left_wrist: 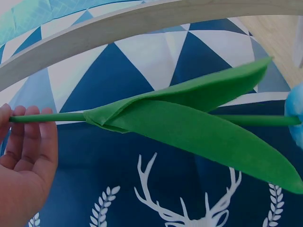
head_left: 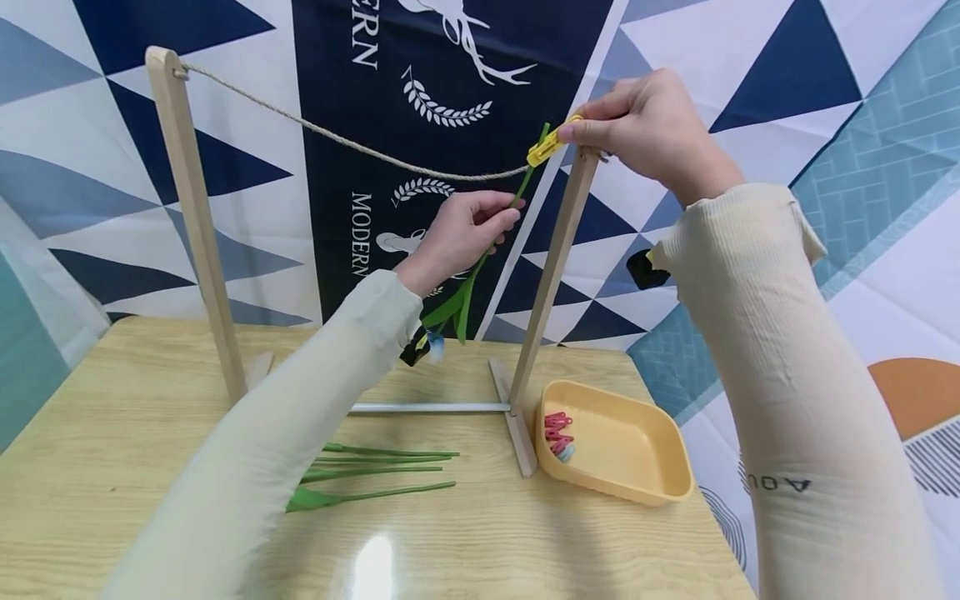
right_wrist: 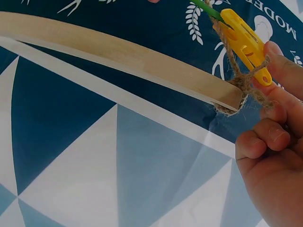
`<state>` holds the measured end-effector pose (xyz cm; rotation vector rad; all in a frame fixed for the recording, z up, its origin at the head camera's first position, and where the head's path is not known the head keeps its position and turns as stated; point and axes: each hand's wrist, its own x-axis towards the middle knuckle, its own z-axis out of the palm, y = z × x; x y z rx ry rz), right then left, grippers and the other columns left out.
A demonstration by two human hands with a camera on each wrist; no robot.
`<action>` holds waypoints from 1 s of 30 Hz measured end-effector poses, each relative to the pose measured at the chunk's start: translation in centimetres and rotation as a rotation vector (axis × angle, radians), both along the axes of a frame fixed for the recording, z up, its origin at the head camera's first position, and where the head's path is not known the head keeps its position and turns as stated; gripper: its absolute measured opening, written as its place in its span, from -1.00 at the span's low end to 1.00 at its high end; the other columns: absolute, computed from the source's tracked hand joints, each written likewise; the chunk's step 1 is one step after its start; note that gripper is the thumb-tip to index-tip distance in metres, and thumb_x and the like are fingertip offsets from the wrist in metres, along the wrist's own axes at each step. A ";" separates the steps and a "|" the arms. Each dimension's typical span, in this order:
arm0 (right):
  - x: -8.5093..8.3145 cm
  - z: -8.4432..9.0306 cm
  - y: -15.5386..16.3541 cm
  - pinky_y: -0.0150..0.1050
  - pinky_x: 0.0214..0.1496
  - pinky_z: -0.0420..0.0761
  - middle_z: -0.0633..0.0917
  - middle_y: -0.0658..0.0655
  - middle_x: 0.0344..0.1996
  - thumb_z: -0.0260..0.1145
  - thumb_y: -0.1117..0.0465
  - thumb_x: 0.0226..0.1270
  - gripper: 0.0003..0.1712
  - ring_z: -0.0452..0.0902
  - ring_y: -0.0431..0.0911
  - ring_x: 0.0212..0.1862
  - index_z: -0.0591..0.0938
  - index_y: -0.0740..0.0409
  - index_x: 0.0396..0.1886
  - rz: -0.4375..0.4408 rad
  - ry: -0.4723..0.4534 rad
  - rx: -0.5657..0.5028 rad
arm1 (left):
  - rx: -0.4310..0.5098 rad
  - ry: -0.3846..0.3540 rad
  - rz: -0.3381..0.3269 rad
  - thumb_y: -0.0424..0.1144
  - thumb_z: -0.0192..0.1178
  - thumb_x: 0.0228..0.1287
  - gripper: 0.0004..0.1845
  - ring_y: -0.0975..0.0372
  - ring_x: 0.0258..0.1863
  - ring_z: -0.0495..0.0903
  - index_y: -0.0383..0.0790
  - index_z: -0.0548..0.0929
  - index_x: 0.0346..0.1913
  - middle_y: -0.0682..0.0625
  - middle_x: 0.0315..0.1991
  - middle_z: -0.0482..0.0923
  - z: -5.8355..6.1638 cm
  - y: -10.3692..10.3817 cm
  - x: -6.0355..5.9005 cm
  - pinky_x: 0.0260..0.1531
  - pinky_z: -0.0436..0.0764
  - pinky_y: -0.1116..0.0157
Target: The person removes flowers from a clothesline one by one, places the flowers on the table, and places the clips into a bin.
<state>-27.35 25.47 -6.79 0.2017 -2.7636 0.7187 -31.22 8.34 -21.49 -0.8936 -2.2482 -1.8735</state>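
Note:
An artificial tulip (left_wrist: pixel 156 113) hangs head down, with green leaves and part of a blue bloom (left_wrist: pixel 296 116) at the right edge of the left wrist view. My left hand (head_left: pixel 472 225) pinches its green stem near the upper end. Above it, my right hand (head_left: pixel 645 133) pinches a yellow clothespin (head_left: pixel 546 148) between thumb and finger. The clothespin's front end is at the stem and the twine rope (head_left: pixel 352 146), close to the right wooden post (head_left: pixel 555 275). In the right wrist view the clothespin (right_wrist: pixel 246 45) lies beside the knotted twine; whether it grips both cannot be told.
The rope runs to a left wooden post (head_left: pixel 191 217); a white bar (head_left: pixel 431 408) links the posts below. Several green stems (head_left: pixel 382 471) lie on the wooden table (head_left: pixel 112 467). An orange-yellow basin (head_left: pixel 622 442) at right holds red clothespins (head_left: pixel 557 432) and a pale blue one.

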 end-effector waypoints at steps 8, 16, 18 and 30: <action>0.4 0.1 0.3 -0.41 -0.25 0.42 0.53 -0.18 -0.31 0.31 -0.14 0.11 -0.45 0.27 -0.25 -0.19 0.66 0.09 0.01 0.018 0.038 -0.164 | -0.051 -0.046 -0.008 -0.18 0.13 0.33 -0.69 0.27 -0.45 0.48 -0.15 0.62 0.08 -0.01 -0.27 0.60 -1.3 -1.8 0.5 -0.42 0.56 0.37; 2.4 0.9 3.0 -0.41 -0.09 0.35 0.58 -0.16 -0.17 0.36 -0.07 0.11 -0.54 0.26 -0.26 -0.11 0.68 0.03 -0.02 -0.018 0.091 -0.305 | -0.219 -0.070 -0.116 -0.16 0.14 0.32 -0.72 0.15 -0.46 0.51 -0.11 0.65 0.04 -0.01 -0.35 0.60 -1.8 -2.4 1.9 -0.43 0.56 0.32; 2.8 1.1 4.0 -0.49 -0.12 0.40 0.59 -0.14 -0.13 0.41 -0.07 0.05 -0.53 0.27 -0.26 -0.11 0.69 0.00 -0.04 -0.040 0.091 -0.374 | -0.283 -0.062 -0.139 -0.17 0.14 0.32 -0.72 0.18 -0.50 0.51 -0.12 0.65 0.04 0.00 -0.40 0.60 -2.1 -2.8 2.5 -0.48 0.52 0.34; 4.5 -2.0 8.7 -0.56 -0.35 0.43 0.56 -0.07 -0.15 0.45 -0.03 -0.01 -0.49 0.27 -0.16 -0.29 0.69 0.07 -0.04 -0.055 0.023 -0.589 | -0.547 -0.078 -0.284 -0.19 0.15 0.32 -0.73 0.26 -0.55 0.47 -0.19 0.67 0.00 -0.01 -0.38 0.60 -6.7 -7.0 6.3 -0.49 0.52 0.34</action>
